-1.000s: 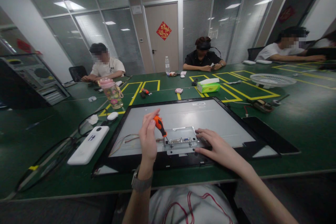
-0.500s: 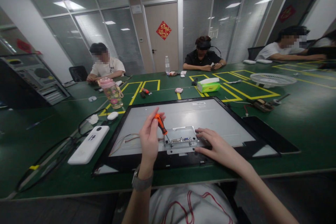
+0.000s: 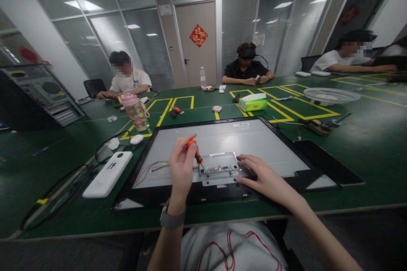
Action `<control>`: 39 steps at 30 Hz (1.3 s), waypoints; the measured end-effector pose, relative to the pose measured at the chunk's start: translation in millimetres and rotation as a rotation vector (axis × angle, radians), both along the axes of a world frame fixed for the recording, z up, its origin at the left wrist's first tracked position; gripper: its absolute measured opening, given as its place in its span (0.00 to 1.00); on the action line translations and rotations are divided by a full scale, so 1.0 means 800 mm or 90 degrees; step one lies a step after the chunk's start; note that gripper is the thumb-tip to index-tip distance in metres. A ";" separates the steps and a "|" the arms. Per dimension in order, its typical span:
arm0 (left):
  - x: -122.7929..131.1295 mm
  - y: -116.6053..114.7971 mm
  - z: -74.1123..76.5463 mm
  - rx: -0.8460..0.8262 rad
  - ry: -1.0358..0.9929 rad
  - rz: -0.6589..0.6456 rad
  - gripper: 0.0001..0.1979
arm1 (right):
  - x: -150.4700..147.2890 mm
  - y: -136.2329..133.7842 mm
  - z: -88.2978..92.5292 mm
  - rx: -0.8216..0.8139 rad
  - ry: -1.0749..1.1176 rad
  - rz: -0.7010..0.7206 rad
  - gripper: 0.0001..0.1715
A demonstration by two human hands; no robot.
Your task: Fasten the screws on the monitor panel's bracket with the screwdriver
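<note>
My left hand [image 3: 182, 165] is closed on the orange and black handle of a screwdriver [image 3: 198, 157], which leans with its tip down at the left end of a metal bracket [image 3: 219, 161]. A row of connectors sits along the bracket's near side. The bracket lies on the back of a flat display panel [image 3: 178, 135] with a black frame. My right hand [image 3: 259, 173] rests with fingers spread at the bracket's right edge and holds nothing. Thin coloured wires [image 3: 149, 169] run left from the bracket across the panel.
Left of the panel lie a white power bank [image 3: 108, 174] and black cables [image 3: 60, 190]. A pink-lidded bottle [image 3: 135, 112], a tissue pack [image 3: 252, 102] and a white fan grille [image 3: 331, 95] stand farther back. A black slab [image 3: 327, 161] is on the right. Several people sit across the table.
The fingers of my left hand have curled further round the screwdriver handle, the thumb now across it. My right hand and the panel have stayed in place.
</note>
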State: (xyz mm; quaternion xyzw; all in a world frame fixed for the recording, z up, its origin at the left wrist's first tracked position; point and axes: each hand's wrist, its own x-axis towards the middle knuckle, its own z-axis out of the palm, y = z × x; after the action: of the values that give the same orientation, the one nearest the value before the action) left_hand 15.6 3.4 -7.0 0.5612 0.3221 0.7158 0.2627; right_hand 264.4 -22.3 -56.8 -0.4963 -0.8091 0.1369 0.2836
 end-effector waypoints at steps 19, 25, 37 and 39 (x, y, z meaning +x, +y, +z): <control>-0.001 0.000 -0.002 -0.008 -0.003 0.007 0.14 | 0.000 -0.001 0.002 -0.008 0.001 0.000 0.20; -0.001 0.002 -0.002 0.014 -0.013 0.016 0.11 | -0.001 -0.001 0.002 0.004 0.009 -0.003 0.18; -0.001 -0.001 -0.005 -0.045 -0.046 -0.068 0.14 | 0.000 -0.001 0.000 0.003 0.006 0.001 0.19; -0.002 0.001 -0.002 -0.001 -0.013 -0.016 0.10 | 0.000 -0.001 0.001 0.001 0.009 -0.002 0.19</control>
State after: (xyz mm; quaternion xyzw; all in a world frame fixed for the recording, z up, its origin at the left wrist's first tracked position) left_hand 14.2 3.8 -8.6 0.5577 0.3128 0.7177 0.2757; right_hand 264.2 -23.3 -56.4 -0.4964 -0.8065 0.1393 0.2895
